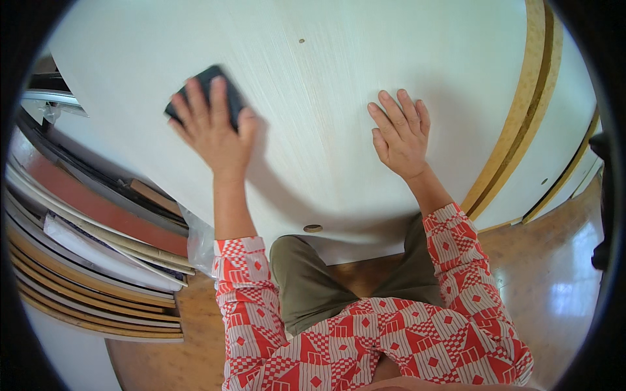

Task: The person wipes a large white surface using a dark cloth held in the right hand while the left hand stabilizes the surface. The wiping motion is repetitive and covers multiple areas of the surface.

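A large white panel (313, 137) with faint wood-grain streaks stands in front of me. Toward its left side, my left hand (220, 132) is spread over a dark rectangular pad (231, 93), fingers across the top and thumb along the edge. The pad lies against the panel; whether it is a sanding block or a folded cloth cannot be made out. Farther right, my right hand (401, 132) rests on the panel with nothing in it, fingers a little apart. The panel has a small round hole (301, 41) higher up and a larger one (313, 228) near my knees.
Several boards and strips (98, 273) are stacked at the left, with a clear plastic bag (199, 239) beside them. Yellowish-edged panels (530, 97) stand on the right. Below is a glossy brown wooden floor (533, 273). My knees (298, 269) are close to the panel's lower edge.
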`<act>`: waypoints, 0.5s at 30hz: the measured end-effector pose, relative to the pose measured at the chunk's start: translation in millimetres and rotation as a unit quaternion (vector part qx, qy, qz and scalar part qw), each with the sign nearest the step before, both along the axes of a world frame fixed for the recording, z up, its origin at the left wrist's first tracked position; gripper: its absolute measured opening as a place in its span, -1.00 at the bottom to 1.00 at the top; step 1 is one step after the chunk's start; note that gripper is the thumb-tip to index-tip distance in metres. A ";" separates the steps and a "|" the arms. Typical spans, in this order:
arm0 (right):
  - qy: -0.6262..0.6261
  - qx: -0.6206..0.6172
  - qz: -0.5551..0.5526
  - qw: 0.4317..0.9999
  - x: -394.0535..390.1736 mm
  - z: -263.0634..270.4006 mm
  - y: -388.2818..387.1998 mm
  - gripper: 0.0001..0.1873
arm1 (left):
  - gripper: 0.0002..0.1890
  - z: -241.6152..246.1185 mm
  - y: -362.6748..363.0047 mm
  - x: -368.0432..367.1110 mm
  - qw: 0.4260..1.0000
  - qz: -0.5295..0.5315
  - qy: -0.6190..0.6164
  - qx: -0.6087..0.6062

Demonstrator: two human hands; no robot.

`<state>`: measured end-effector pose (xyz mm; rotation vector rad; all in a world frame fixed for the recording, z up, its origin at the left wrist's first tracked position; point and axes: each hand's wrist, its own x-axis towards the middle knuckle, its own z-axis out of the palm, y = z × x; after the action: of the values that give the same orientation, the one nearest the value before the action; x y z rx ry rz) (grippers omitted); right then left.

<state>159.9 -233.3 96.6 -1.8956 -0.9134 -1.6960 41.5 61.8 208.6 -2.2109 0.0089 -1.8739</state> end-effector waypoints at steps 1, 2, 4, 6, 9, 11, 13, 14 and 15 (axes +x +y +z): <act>0.003 0.002 -0.002 1.000 -1.1 -0.9 -0.3 -0.52 | -0.27 -0.7 13.5 -7.1 1.000 0.013 -0.013 -0.019; -0.002 0.005 -0.002 1.000 -2.1 -1.3 -0.5 -0.53 | -0.27 -1.5 23.4 -12.5 0.999 0.013 -0.030 -0.029; -0.014 0.012 -0.001 1.000 -3.7 -1.4 -1.1 -0.53 | -0.27 -5.8 30.9 -14.3 0.999 0.026 -0.014 -0.036; -0.004 0.007 -0.004 1.000 -5.0 -0.1 -0.9 -0.54 | -0.27 -5.8 26.1 -9.0 0.999 0.028 -0.016 -0.016; -0.004 0.007 -0.003 1.000 -6.6 3.2 0.2 -0.55 | -0.30 -9.5 -5.5 7.2 1.000 0.016 -0.005 0.001; -0.004 0.005 -0.002 1.000 -8.0 5.1 1.1 -0.56 | -0.30 -18.0 -37.1 18.0 1.000 -0.008 0.015 0.016; 0.000 0.004 0.000 1.000 -9.3 6.7 1.9 -0.57 | -0.31 -28.2 -70.6 27.4 0.998 -0.027 0.048 0.029; 0.004 0.004 -0.005 1.000 -10.1 7.3 1.9 -0.58 | -0.30 -35.0 -88.0 32.1 0.997 -0.035 0.068 0.033; 0.010 0.004 -0.010 1.000 -10.7 7.9 1.7 -0.58 | -0.33 -42.3 -103.8 34.4 0.993 -0.059 0.092 0.051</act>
<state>149.2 -231.6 104.5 -1.9191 -0.8833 -1.6858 75.9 -41.9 166.2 -2.3493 0.2685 -1.6763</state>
